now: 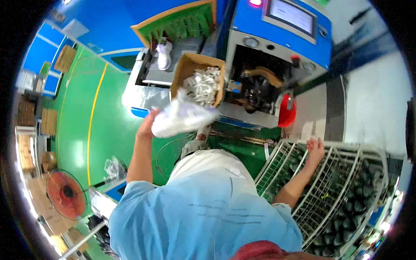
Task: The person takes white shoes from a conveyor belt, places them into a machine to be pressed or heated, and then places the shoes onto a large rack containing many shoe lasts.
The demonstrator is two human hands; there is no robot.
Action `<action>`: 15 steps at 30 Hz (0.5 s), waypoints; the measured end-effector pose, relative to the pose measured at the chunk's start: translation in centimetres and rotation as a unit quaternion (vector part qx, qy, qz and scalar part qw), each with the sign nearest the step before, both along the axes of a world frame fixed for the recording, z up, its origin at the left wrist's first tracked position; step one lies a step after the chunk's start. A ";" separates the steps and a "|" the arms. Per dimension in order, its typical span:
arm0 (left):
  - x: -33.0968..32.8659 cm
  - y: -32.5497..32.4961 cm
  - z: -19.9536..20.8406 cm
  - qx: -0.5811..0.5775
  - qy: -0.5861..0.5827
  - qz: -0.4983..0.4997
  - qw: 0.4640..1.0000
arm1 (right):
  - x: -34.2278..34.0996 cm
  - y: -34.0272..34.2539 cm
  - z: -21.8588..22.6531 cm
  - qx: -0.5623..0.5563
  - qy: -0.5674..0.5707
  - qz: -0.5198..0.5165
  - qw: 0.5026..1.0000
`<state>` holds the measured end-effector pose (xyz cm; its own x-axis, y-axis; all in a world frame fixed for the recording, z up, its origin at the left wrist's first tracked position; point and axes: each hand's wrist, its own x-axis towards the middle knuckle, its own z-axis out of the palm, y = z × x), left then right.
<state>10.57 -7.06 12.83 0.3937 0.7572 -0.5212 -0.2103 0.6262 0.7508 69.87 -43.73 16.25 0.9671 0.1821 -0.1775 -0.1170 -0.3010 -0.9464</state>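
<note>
My left hand point(148, 124) is closed on the end of a white shoe point(186, 118), which is smeared by motion. The shoe lies sideways in front of my waist, just on the near side of an open cardboard box point(177, 82) of small white pieces point(203, 86). My right hand point(315, 149) is out over the white wire rack point(331, 160), its fingers apart and nothing seen in them. Several dark, rounded pieces point(346, 216) sit in the rack's rows; their kind is hard to make out. Another white shoe point(163, 54) rests on the dark surface at the far left.
Ahead stands a blue machine point(242, 19) with a screen point(291, 17), a gauge and a dark open bay point(260, 86). A red container point(287, 112) hangs at its right corner. Green bristly strips point(182, 30) hang beyond the box. A round fan point(67, 195) stands left.
</note>
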 end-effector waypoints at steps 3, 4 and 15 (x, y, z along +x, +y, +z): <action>-2.3 6.1 0.6 0.065 -0.086 0.117 0.987 | -6.2 9.2 1.4 0.038 -0.014 0.130 0.991; -3.3 8.3 -0.9 0.090 -0.022 0.172 0.981 | -8.5 12.9 3.0 0.039 -0.033 0.152 0.987; -5.3 15.3 -14.6 0.305 0.654 -0.029 0.692 | -16.0 45.4 12.1 -0.019 -0.677 0.200 0.708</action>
<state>5.31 8.29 -1.76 -0.0743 0.9960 -0.0500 0.9108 0.0882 0.4032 53.92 1.63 28.38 0.1285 0.5097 0.8507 0.9916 -0.0812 -0.1011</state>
